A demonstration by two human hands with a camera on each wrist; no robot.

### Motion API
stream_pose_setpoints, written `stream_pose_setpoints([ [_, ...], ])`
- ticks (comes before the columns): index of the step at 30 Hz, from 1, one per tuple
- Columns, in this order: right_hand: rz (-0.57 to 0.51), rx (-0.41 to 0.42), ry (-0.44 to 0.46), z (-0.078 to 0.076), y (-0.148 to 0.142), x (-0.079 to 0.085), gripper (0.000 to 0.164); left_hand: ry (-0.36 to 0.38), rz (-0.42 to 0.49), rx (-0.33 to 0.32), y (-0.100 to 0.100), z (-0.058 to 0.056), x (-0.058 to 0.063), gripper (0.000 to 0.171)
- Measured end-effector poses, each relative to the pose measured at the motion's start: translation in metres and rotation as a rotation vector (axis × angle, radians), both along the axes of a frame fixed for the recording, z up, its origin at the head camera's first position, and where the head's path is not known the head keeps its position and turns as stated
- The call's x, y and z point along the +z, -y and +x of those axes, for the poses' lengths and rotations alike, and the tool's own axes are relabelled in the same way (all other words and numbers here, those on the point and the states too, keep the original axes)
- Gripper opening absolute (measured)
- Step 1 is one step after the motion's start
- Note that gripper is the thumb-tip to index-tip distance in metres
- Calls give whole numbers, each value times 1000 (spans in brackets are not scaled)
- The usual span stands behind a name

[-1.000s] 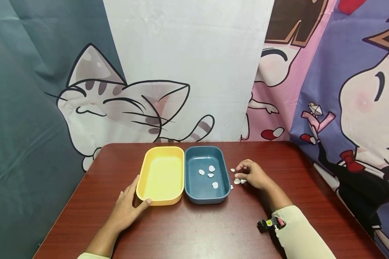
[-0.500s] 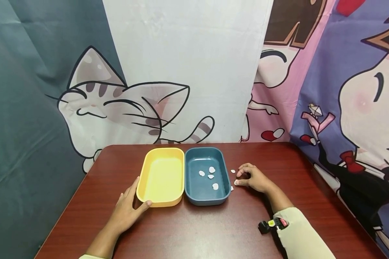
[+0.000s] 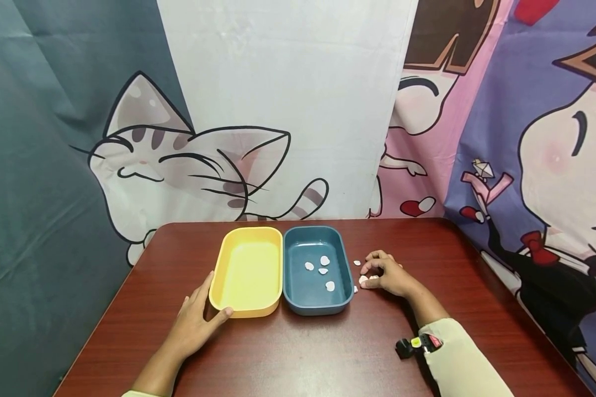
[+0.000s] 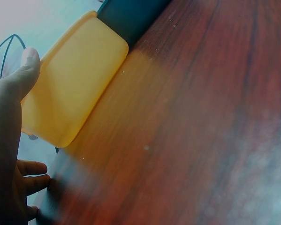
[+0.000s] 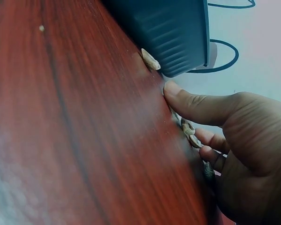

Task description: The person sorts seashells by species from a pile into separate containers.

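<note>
My left hand (image 3: 195,320) rests at the near left corner of a yellow tray (image 3: 221,302). Its thumb touches the front rim and the fingers lie fairly straight along the left side. My right hand (image 3: 388,275) is low over the table, right of a blue tray (image 3: 303,303). Its fingers arch above a few ridged white shells (image 3: 363,279), with a gap between thumb and index finger. In the right wrist view, the thumb tip reaches the tabletop and small shells (image 5: 189,129) show behind it. The left wrist view shows the thumb (image 4: 31,63) against the yellow tray.
Both trays stand side by side. Several white shells (image 3: 325,260) lie scattered in the blue one. One shell (image 3: 357,263) sits beyond my right fingers, and another (image 5: 150,60) lies against the blue tray's side. A printed cloth (image 3: 278,110) hangs behind the wooden table (image 3: 298,358).
My right fingers have shifted slightly, and the shells under them show differently between thumb and index finger. The left hand and trays stay put.
</note>
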State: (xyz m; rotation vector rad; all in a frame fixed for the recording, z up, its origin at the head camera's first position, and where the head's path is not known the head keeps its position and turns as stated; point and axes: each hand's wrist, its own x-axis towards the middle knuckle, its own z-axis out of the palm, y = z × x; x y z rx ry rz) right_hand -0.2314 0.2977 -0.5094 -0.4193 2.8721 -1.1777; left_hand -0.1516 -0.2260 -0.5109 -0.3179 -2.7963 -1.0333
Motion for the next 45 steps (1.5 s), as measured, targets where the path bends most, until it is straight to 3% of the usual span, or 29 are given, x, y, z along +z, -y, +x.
stream_pose_setpoints([
  [18, -12, 16, -2, 1, 1, 1, 22, -24, 1, 3, -1, 2, 1, 100],
  [30, -89, 43, 19, 2, 0, 3, 20, -10, -3, 7, -2, 2, 1, 101],
  [37, -106, 14, 26, 2, 1, 3, 19, 8, -3, 9, -2, 3, 1, 101],
  [45, -207, -6, 60, 0, 1, 4, 19, -15, -7, 6, -2, 2, 1, 101],
])
